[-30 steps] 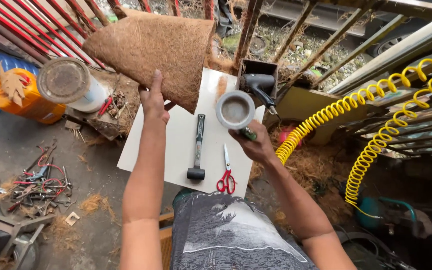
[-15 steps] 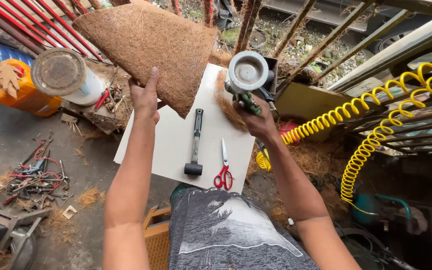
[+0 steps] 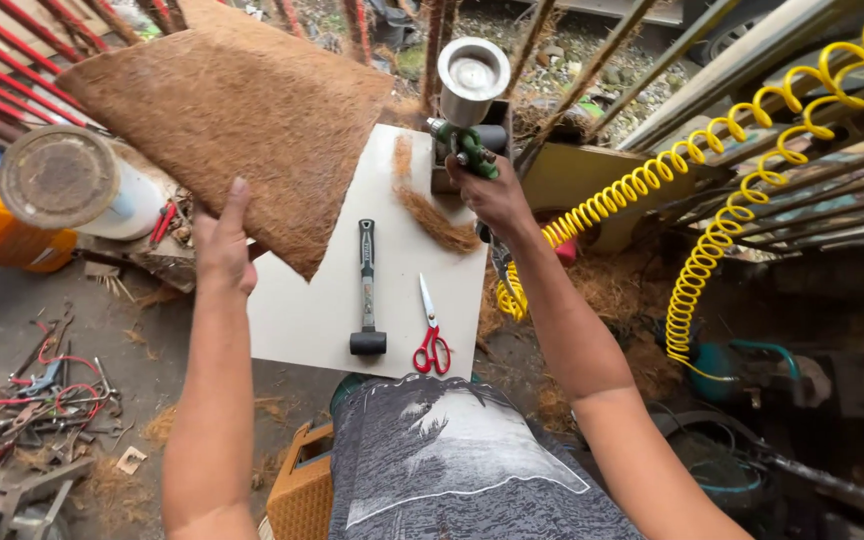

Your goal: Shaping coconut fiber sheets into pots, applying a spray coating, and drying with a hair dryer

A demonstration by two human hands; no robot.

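While the coir sheet (image 3: 237,120) is gripped by the left hand (image 3: 222,245) above the white board (image 3: 392,290), the spray gun (image 3: 467,105), clasped in the right hand (image 3: 492,195), has been raised beside it.

There is a single view, taken from a camera worn on the person's head. It looks steeply down and a little forward, over the person's own chest and along both forearms, so the left hand (image 3: 222,245) and right hand (image 3: 492,195) reach up into the frame from the bottom edge. The white board (image 3: 392,290) lies near, about at arm's length, filling the middle of the picture. The wide lens also takes in the ground (image 3: 122,330) at the left and the coiled yellow hose (image 3: 712,240) at the right. With no second camera, no part of the scene is shared between views.
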